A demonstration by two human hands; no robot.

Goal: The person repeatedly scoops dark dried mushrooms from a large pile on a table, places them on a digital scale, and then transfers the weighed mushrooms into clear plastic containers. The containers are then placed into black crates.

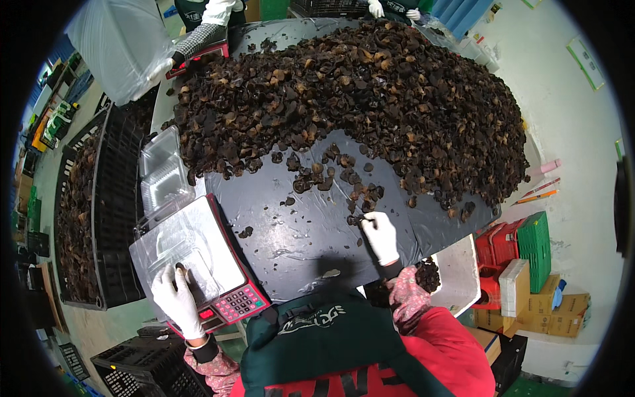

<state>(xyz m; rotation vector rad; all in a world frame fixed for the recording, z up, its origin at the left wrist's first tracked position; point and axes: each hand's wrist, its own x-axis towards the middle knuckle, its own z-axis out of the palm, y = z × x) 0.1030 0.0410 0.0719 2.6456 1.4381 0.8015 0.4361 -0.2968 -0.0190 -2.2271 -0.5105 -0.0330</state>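
Observation:
My left hand (176, 301), in a white glove, is over the clear plastic box (175, 245) on the digital scale (218, 246). A small dark wood ear mushroom (180, 267) shows between its closed fingertips. My right hand (381, 239), also white-gloved, is on the black table cover (297, 231), its fingers pinched at a dark mushroom piece at the edge of a few scattered pieces (366, 193). Beyond them spreads a large heap of dark brown wood ear mushrooms (357, 99).
Clear plastic boxes (162, 169) lie left of the heap. A black crate (109, 212) of mushrooms stands at the left, a white foam tub (460, 274) at the right. Across the table, a person's gloved hand (159, 71) holds a clear plastic bag (116, 43) near another red scale (205, 58).

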